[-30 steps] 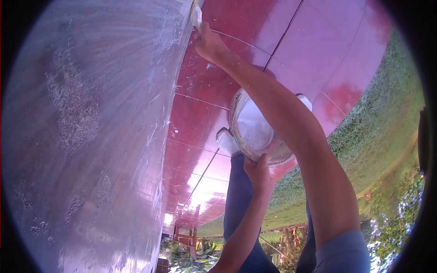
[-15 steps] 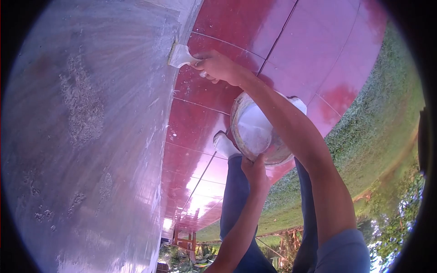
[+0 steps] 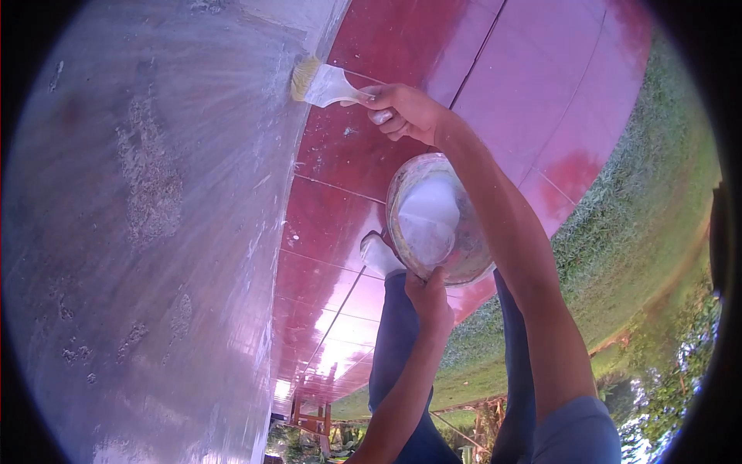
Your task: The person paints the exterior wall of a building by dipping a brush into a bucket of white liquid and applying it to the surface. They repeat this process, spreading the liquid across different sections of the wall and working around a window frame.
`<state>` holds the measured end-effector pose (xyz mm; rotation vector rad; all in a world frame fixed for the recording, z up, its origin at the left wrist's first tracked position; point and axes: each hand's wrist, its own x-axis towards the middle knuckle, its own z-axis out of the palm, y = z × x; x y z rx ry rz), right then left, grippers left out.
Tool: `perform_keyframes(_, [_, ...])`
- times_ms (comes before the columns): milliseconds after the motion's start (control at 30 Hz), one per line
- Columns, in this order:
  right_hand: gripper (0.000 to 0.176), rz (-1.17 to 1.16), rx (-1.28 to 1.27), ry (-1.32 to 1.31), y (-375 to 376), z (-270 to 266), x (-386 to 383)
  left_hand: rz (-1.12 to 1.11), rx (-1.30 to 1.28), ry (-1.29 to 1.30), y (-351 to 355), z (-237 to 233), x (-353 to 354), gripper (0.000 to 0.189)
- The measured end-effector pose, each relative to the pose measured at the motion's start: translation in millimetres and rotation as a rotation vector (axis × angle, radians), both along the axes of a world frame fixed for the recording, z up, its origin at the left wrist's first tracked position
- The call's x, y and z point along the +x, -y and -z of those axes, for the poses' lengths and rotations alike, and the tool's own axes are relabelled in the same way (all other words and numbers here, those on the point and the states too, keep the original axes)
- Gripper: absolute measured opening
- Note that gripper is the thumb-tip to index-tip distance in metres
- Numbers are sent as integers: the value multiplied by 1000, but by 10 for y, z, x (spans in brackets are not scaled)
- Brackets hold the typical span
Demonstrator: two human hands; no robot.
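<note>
My right hand (image 3: 410, 112) is closed on the white handle of a flat paintbrush (image 3: 331, 87). Its pale yellow bristles meet the grey wall (image 3: 209, 255) low down, near where wall and floor join. Below that arm, my left hand (image 3: 430, 300) grips the near rim of a round, paint-stained basin (image 3: 475, 259), thumb over the edge and fingers hidden beneath. White paint (image 3: 427, 220) covers part of the basin's inside. My right forearm hides the basin's right side.
Glossy red floor tiles (image 3: 340, 193) run along the wall, with grass (image 3: 610, 224) beyond their edge on the right. Rough, flaking patches (image 3: 151, 182) mark the wall. One light-coloured shoe (image 3: 377, 254) shows left of the basin. Wooden furniture (image 3: 311, 417) stands at the bottom.
The brush has tilted, and its bristles now show broadside against the wall. My right hand has shifted right, away from the wall. The basin, held in my left hand, has moved slightly left.
</note>
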<state>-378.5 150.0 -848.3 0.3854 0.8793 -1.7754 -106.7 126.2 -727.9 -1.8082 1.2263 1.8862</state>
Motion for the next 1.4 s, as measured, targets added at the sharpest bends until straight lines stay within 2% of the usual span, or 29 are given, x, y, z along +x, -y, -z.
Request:
perform_keyframes(67, [17, -3, 226, 78, -76, 294, -16, -14, 0, 19, -18, -44, 64, 41])
perform_keyframes(100, [17, 5, 228, 83, -9, 388, -104, -11, 20, 12, -15, -62, 28, 42])
perform_keyframes(167, [20, -23, 588, -55, 388, 508, -302, 0, 30, 6, 12, -47, 22, 42])
perform_keyframes(267, [20, -78, 479, -164, 607, 345, -425, 1, 33, -17, 27, -1, 70, 45])
perform_keyframes(300, [20, -77, 484, -164, 462, 185, -359, 23, 29, 22, 38, -1, 79, 46])
perform_keyframes(367, [18, 106, 74, -17, 42, -159, -212, 33, 26, 35, 26, 26, -3, 48])
perform_keyframes(400, [18, 99, 73, -22, -2, -84, -221, 38, -14, 11, 22, 13, -8, 41])
perform_keyframes(433, [14, 107, 154, 15, -39, 54, -211, 46, -52, -6, 14, -6, 10, 34])
perform_keyframes(500, [20, 121, 236, 53, -14, 359, -286, 35, -37, -39, 9, -3, 29, 34])
perform_keyframes(567, [18, -19, 586, -10, 305, 604, -459, 31, -35, -69, 39, 7, 43, 34])
perform_keyframes(667, [17, -115, 635, -138, 669, 566, -653, 38, -24, -103, 50, -32, -19, 36])
perform_keyframes(700, [17, -115, 639, -143, 602, 347, -598, 47, -19, -92, 59, -55, -53, 38])
perform_keyframes(767, [14, 147, 309, -120, 325, -322, -373, 46, -15, -92, 65, -44, -80, 40])
perform_keyframes(800, [14, 139, 307, -126, 140, -407, -351, 35, -22, -98, 54, -12, -41, 40])
perform_keyframes(867, [13, 175, 25, -10, -173, -470, -238, 28, -29, -91, 65, -32, 21, 41])
perform_keyframes(900, [13, 175, 23, -11, -163, -377, -261, 32, 6, -81, 70, -49, 4, 48])
perform_keyframes(933, [13, 178, 158, 50, -145, -192, -319, 40, 40, -72, 77, -75, -15, 55])
perform_keyframes(1000, [13, 167, 511, 141, 56, 206, -461, 47, 34, -60, 78, -125, -78, 55])
perform_keyframes(1033, [13, 170, 504, 137, 179, 192, -530, 47, 32, -41, 81, -141, -91, 56])
perform_keyframes(1067, [14, 142, 439, 68, 278, 146, -587, 48, 29, -43, 83, -133, -66, 56])
perform_keyframes(1133, [14, 109, 375, -17, 349, -126, -680, 13, -22, -92, 73, -75, -7, 42])
perform_keyframes(1200, [16, 137, 419, -131, 342, -710, -589, 6, -25, -105, 60, -80, 27, 41])
perform_keyframes(1267, [19, 136, 352, -227, 180, -954, -493, -1, -28, -129, 35, -46, 57, 39])
perform_keyframes(1400, [23, 191, 189, -438, -213, -1819, -372, 30, -49, -157, 3, -113, 130, 39])
